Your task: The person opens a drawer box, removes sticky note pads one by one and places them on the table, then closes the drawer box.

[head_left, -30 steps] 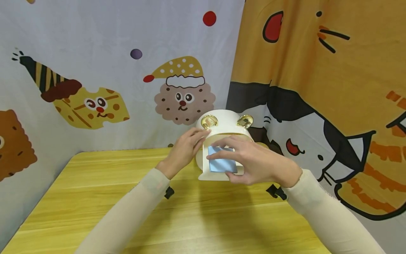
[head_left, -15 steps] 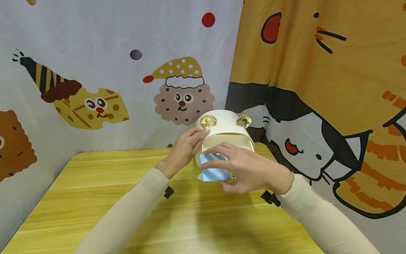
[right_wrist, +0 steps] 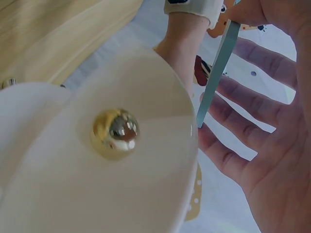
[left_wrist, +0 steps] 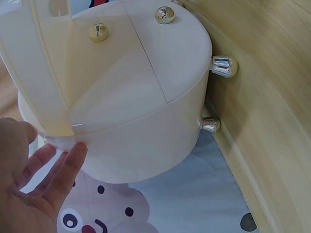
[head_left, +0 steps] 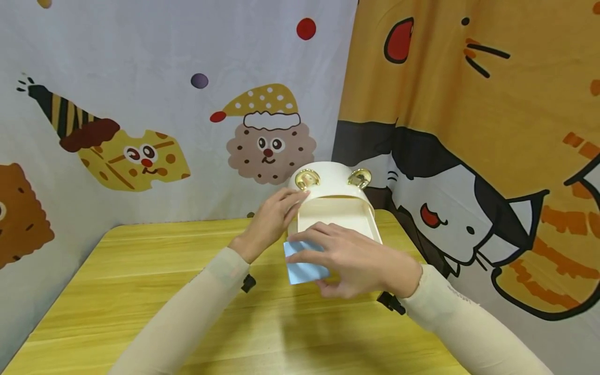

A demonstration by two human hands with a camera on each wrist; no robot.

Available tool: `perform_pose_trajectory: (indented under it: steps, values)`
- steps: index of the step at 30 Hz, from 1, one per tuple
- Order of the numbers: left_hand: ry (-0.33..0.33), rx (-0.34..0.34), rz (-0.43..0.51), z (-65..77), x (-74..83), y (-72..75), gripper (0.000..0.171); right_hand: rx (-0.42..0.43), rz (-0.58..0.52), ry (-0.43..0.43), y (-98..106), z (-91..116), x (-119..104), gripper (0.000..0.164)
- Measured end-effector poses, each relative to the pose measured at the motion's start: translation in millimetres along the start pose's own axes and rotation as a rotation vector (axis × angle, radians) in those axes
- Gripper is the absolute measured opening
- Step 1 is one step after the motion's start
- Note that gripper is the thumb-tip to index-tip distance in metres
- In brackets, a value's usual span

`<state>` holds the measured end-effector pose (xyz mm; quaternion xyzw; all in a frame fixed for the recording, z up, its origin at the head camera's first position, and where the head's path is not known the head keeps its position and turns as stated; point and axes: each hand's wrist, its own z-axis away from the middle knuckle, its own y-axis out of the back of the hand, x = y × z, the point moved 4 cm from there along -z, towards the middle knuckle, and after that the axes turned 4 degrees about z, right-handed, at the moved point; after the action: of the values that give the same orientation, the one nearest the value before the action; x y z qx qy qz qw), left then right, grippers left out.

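Observation:
My right hand [head_left: 351, 260] pinches a square pad of blue sticky notes [head_left: 302, 263] between thumb and fingers, in front of a white round storage box [head_left: 328, 177] with gold ears. The pad shows edge-on as a thin slab [right_wrist: 218, 73] in the right wrist view. A white drawer [head_left: 337, 211] is pulled out of the box; its front [right_wrist: 155, 189] bears a gold knob [right_wrist: 115, 133]. My left hand [head_left: 269, 221] rests fingertips against the box's left side. Seen from the left wrist, its fingers are fairly straight on the white wall [left_wrist: 155, 141].
The box stands on short metallic feet [left_wrist: 223, 67] near the far edge of the wood-grain table [head_left: 154, 291]. Behind it hang a pale cartoon-print cloth [head_left: 154, 62] and an orange cat-print curtain [head_left: 440, 94].
My right hand has drawn the blue pad out of the drawer area, toward me and slightly left, uncovering the drawer's inside. My left hand stays at the box.

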<state>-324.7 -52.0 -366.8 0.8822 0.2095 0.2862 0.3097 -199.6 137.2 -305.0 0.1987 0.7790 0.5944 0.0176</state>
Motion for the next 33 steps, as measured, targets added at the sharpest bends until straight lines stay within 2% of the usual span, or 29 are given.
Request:
perform_pose_trajectory:
  steps: [7, 10, 19, 33]
  values:
    - [-0.027, 0.002, 0.011, 2.3, -0.5, 0.2, 0.043, -0.026, -0.025, 0.006, -8, -1, -9, 0.068]
    - [-0.047, 0.008, 0.016, 2.3, 0.1, 0.9, 0.043, -0.030, -0.002, 0.021, -12, -3, -12, 0.067]
    - [-0.077, 0.022, 0.032, 2.8, 1.8, 2.9, 0.040, -0.018, 0.030, 0.055, -26, -7, -24, 0.067]
    - [-0.106, 0.043, 0.046, 2.8, -0.2, 4.6, 0.040, 0.003, 0.000, 0.087, -50, -11, -39, 0.068]
